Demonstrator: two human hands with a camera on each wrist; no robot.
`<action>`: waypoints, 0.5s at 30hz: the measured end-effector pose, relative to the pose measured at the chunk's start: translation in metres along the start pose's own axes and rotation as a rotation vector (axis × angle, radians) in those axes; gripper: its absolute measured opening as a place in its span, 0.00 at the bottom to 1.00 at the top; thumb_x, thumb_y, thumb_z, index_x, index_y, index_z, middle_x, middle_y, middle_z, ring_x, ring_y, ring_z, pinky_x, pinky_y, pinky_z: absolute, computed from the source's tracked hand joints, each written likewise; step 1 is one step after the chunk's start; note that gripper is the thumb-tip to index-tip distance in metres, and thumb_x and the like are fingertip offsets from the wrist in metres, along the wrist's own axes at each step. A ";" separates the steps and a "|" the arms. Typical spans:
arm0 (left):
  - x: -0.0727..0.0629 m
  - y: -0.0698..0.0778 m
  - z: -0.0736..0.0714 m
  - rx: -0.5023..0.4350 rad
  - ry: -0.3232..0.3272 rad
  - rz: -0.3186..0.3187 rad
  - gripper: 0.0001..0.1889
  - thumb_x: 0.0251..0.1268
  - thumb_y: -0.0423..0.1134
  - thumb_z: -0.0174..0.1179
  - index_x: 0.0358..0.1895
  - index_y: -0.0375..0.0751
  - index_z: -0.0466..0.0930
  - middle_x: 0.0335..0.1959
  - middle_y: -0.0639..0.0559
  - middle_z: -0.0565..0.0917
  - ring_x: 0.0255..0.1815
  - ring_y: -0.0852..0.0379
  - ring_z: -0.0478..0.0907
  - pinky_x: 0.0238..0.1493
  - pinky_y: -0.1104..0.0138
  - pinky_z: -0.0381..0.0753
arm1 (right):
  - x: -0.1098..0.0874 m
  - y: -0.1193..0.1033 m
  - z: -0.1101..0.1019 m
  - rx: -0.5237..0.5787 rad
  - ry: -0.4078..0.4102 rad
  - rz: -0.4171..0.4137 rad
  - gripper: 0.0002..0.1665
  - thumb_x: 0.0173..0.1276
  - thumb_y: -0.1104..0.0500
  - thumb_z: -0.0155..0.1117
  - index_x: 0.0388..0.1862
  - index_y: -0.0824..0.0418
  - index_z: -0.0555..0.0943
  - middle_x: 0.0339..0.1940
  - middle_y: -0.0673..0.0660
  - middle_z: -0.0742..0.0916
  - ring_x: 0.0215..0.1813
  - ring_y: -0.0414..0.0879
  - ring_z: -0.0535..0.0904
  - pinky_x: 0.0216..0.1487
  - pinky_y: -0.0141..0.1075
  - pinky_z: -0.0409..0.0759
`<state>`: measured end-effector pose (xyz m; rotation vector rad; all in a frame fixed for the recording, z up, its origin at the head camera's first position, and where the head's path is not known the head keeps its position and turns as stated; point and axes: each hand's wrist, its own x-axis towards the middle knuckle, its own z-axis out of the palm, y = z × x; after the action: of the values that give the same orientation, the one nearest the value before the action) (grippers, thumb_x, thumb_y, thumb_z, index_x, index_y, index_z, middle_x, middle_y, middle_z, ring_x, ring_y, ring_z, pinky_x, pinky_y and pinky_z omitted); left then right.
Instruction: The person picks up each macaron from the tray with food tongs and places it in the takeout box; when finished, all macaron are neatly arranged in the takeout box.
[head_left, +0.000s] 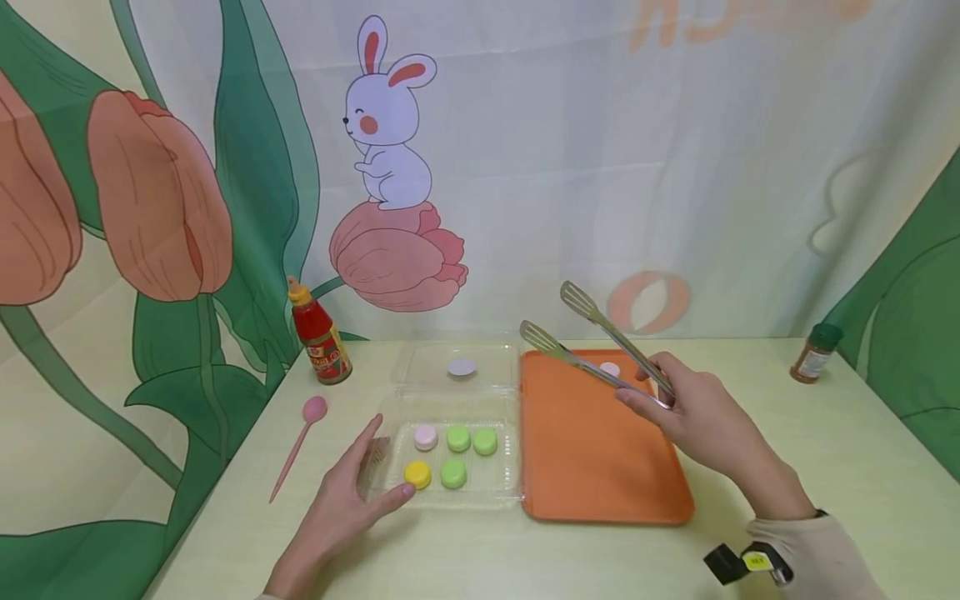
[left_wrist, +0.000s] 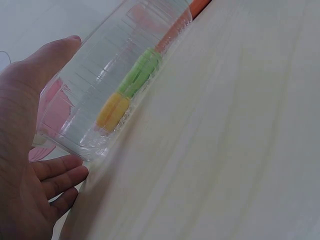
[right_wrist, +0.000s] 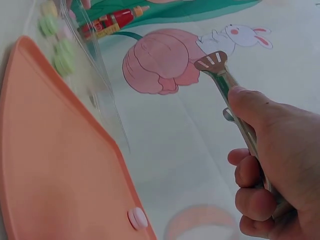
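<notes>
My right hand [head_left: 701, 408] grips metal tongs [head_left: 626, 346], their slotted ends spread apart and raised over the orange tray [head_left: 600, 467]. One pale pink macaron [right_wrist: 137, 218] sits by the tray's far edge. To the tray's left, a clear plastic box [head_left: 480, 498] stands with its lid folded back. Several macarons lie in it: a pink one [head_left: 425, 437], a yellow one [head_left: 417, 474] and three green ones, including the front one [head_left: 453, 473]. Around the box's near left corner, my left hand [head_left: 337, 500] has its thumb and fingers spread, right at the clear wall.
A pink spoon [head_left: 303, 437] lies left of the box, with a red sauce bottle [head_left: 321, 340] behind it. At the far right stands a green-capped jar [head_left: 817, 353]. A printed cloth [head_left: 517, 167] hangs along the table's back. A pale oval [head_left: 461, 367] shows at the lid.
</notes>
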<state>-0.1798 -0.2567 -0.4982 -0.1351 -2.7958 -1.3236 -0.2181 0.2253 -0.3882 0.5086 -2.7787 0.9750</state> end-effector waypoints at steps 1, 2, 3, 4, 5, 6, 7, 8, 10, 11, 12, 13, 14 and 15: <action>0.000 0.000 0.000 -0.002 0.001 0.003 0.60 0.65 0.62 0.79 0.93 0.58 0.49 0.85 0.40 0.71 0.89 0.38 0.63 0.88 0.35 0.56 | 0.000 0.003 -0.001 -0.006 0.011 0.009 0.30 0.82 0.34 0.68 0.57 0.58 0.76 0.23 0.50 0.74 0.23 0.44 0.68 0.23 0.35 0.67; 0.000 -0.001 0.000 -0.005 0.002 0.006 0.60 0.65 0.62 0.79 0.93 0.59 0.49 0.85 0.40 0.71 0.89 0.38 0.63 0.88 0.35 0.56 | -0.001 0.006 -0.002 -0.012 0.022 0.012 0.31 0.82 0.34 0.68 0.59 0.59 0.77 0.24 0.51 0.75 0.23 0.44 0.69 0.22 0.35 0.67; 0.000 -0.001 0.000 -0.008 0.004 0.011 0.60 0.65 0.61 0.80 0.93 0.59 0.50 0.85 0.40 0.72 0.89 0.38 0.63 0.88 0.35 0.57 | -0.001 0.009 -0.003 -0.016 0.035 0.017 0.31 0.82 0.35 0.68 0.61 0.59 0.77 0.24 0.51 0.75 0.23 0.44 0.69 0.22 0.36 0.67; -0.001 -0.001 0.000 -0.009 0.006 0.013 0.60 0.65 0.61 0.80 0.93 0.60 0.50 0.85 0.40 0.72 0.88 0.38 0.64 0.88 0.35 0.57 | -0.001 0.012 -0.004 -0.022 0.050 0.019 0.32 0.82 0.35 0.68 0.64 0.59 0.77 0.23 0.51 0.76 0.22 0.44 0.69 0.21 0.36 0.67; -0.001 -0.001 0.000 -0.011 0.007 0.017 0.60 0.65 0.61 0.80 0.93 0.61 0.50 0.84 0.40 0.73 0.88 0.38 0.64 0.88 0.36 0.57 | -0.001 0.015 -0.004 -0.028 0.065 0.020 0.33 0.82 0.35 0.68 0.67 0.59 0.76 0.23 0.51 0.76 0.22 0.44 0.69 0.21 0.36 0.68; -0.001 -0.001 0.000 -0.011 0.008 0.019 0.60 0.65 0.61 0.80 0.93 0.62 0.50 0.84 0.40 0.73 0.88 0.38 0.64 0.88 0.36 0.58 | -0.001 0.018 -0.004 -0.034 0.078 0.020 0.34 0.82 0.35 0.68 0.70 0.58 0.75 0.23 0.51 0.77 0.22 0.44 0.70 0.21 0.36 0.68; -0.001 -0.001 0.000 -0.013 0.009 0.021 0.60 0.65 0.61 0.80 0.93 0.62 0.50 0.84 0.40 0.73 0.88 0.39 0.65 0.88 0.36 0.58 | -0.001 0.021 -0.004 -0.037 0.087 0.020 0.36 0.82 0.36 0.68 0.74 0.58 0.74 0.23 0.51 0.77 0.21 0.44 0.70 0.20 0.37 0.68; -0.002 -0.002 0.000 -0.013 0.010 0.023 0.60 0.65 0.61 0.80 0.93 0.63 0.50 0.84 0.40 0.73 0.88 0.39 0.65 0.88 0.36 0.58 | -0.001 0.025 -0.004 -0.041 0.093 0.021 0.37 0.83 0.36 0.68 0.76 0.58 0.73 0.23 0.51 0.77 0.21 0.44 0.70 0.20 0.37 0.69; -0.002 -0.002 0.000 -0.012 0.010 0.026 0.59 0.65 0.61 0.80 0.93 0.64 0.50 0.84 0.40 0.73 0.88 0.39 0.65 0.88 0.36 0.58 | -0.001 0.032 -0.004 -0.050 0.096 0.031 0.40 0.83 0.35 0.67 0.79 0.57 0.71 0.23 0.51 0.77 0.20 0.44 0.71 0.19 0.37 0.69; -0.002 -0.001 0.000 -0.013 0.010 0.027 0.59 0.65 0.61 0.80 0.93 0.64 0.50 0.84 0.41 0.74 0.88 0.39 0.65 0.88 0.36 0.58 | 0.000 0.035 -0.004 -0.053 0.090 0.038 0.40 0.83 0.35 0.67 0.80 0.58 0.70 0.23 0.51 0.77 0.21 0.44 0.71 0.19 0.37 0.69; -0.002 -0.002 0.000 -0.013 0.011 0.028 0.59 0.64 0.61 0.80 0.93 0.65 0.50 0.84 0.41 0.74 0.88 0.39 0.65 0.88 0.36 0.58 | 0.000 0.039 -0.004 -0.056 0.083 0.046 0.41 0.83 0.35 0.66 0.81 0.58 0.70 0.23 0.51 0.77 0.21 0.45 0.71 0.19 0.37 0.69; -0.002 -0.002 0.000 -0.015 0.011 0.028 0.60 0.64 0.61 0.80 0.93 0.65 0.50 0.84 0.41 0.74 0.88 0.39 0.65 0.88 0.37 0.58 | 0.000 0.043 -0.004 -0.055 0.074 0.057 0.42 0.83 0.35 0.66 0.81 0.59 0.69 0.23 0.52 0.77 0.21 0.45 0.71 0.19 0.37 0.68; -0.002 -0.002 0.000 -0.017 0.012 0.028 0.60 0.64 0.61 0.80 0.93 0.65 0.50 0.84 0.41 0.73 0.88 0.39 0.65 0.88 0.37 0.58 | 0.001 0.048 -0.004 -0.057 0.066 0.069 0.42 0.84 0.35 0.66 0.81 0.59 0.69 0.22 0.51 0.77 0.21 0.45 0.71 0.19 0.37 0.68; -0.002 -0.002 -0.001 -0.016 0.011 0.027 0.60 0.64 0.61 0.80 0.93 0.65 0.50 0.84 0.41 0.73 0.88 0.39 0.65 0.88 0.37 0.58 | 0.001 0.052 -0.004 -0.058 0.054 0.085 0.43 0.84 0.34 0.65 0.81 0.59 0.68 0.22 0.51 0.77 0.21 0.45 0.71 0.19 0.37 0.68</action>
<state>-0.1781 -0.2583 -0.4994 -0.1655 -2.7649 -1.3361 -0.2381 0.2655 -0.4154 0.3536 -2.7917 0.9077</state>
